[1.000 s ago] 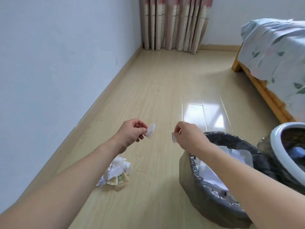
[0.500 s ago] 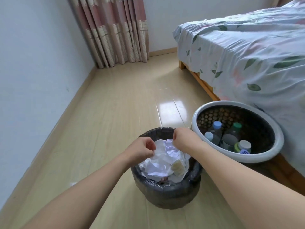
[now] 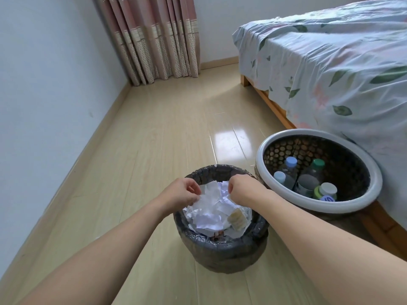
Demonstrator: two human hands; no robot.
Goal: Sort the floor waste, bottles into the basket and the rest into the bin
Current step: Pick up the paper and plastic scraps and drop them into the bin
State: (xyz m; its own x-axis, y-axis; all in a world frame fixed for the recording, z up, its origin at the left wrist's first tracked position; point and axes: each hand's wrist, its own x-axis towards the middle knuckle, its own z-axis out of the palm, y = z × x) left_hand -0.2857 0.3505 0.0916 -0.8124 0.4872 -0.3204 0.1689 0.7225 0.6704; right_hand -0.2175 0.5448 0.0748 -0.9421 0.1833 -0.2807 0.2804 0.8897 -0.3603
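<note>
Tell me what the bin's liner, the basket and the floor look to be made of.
Bin liner: thin black plastic film, glossy, crinkled and folded over the rim.
Basket: probably plastic, with a smooth, matte, pale rim and a dark wall pierced with round holes.
Floor: light wood-look planks, likely laminate, with visible seams and a window glare.

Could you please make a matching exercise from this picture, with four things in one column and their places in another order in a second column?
Things:
1. bottles
2. crumpled paper
3. curtain
4. bed

Places:
A. hanging in the far corner of the room
B. inside the bin with the black bag
C. at the right, behind the basket
D. standing inside the basket with the white rim

Pairs: 1-D, 2-B, 3-A, 4-C
</note>
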